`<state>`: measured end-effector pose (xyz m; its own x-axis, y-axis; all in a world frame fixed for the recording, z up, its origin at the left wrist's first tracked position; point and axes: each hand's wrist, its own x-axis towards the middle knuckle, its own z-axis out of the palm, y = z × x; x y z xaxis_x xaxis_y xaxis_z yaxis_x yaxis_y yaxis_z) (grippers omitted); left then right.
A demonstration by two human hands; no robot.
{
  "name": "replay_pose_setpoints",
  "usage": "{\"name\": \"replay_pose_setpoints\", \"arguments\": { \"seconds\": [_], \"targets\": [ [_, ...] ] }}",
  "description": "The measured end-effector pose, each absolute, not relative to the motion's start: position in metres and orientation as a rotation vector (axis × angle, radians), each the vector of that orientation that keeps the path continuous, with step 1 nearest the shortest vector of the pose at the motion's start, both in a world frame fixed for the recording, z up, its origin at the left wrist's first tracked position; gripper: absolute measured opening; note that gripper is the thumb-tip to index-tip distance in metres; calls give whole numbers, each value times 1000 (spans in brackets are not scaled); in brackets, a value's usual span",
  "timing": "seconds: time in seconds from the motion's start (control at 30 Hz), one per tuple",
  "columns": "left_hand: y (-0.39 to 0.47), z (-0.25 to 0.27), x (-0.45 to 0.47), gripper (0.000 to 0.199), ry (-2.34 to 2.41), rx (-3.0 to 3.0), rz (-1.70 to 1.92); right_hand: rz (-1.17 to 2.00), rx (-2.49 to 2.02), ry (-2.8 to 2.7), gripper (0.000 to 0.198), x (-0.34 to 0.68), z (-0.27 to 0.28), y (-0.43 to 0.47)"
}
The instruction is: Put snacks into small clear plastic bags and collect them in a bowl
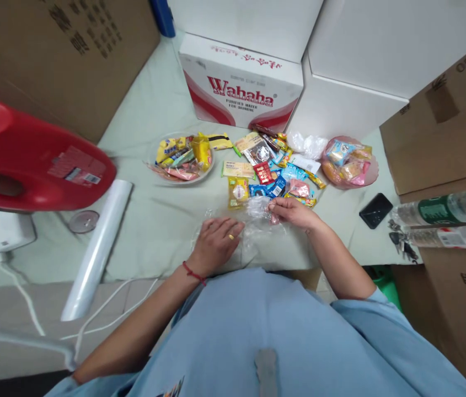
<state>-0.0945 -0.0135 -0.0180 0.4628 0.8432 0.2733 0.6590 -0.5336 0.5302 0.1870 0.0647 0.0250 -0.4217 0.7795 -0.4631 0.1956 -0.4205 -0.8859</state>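
Observation:
A crumpled clear plastic bag (251,234) lies near the table's front edge. My left hand (218,240) rests over its left part, fingers curled down onto the film; the thumb is hidden. At the bag's right side my right hand (293,214) pinches a small pinkish wrapped snack (274,218), whose exact kind I cannot make out. Just beyond both hands spreads a loose pile of wrapped snacks, among them a yellow packet (238,192), a red packet (263,173) and a blue packet (277,186).
Left of the pile stands a clear bowl (212,172) of snacks, and right of it a pink bowl (374,172) with more. A Wahaha carton (243,88) stands behind. A phone (375,210), keys (402,245) and bottles (448,237) lie right; a white roll (98,248) and red jug (38,160), left.

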Motion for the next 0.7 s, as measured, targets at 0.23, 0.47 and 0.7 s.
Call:
{"name": "replay_pose_setpoints", "arguments": {
  "seconds": [0.23,0.47,0.7],
  "targets": [
    [-30,-29,-140,57,868,2511,419,1778,-1459,-1372,43,217,23,89],
    [-17,-20,-146,38,1226,2388,612,1441,-1677,-1462,18,217,6,118],
    [-16,-38,-119,55,1399,2502,384,957,-1469,-2266,36,181,-11,99]
  ]
}}
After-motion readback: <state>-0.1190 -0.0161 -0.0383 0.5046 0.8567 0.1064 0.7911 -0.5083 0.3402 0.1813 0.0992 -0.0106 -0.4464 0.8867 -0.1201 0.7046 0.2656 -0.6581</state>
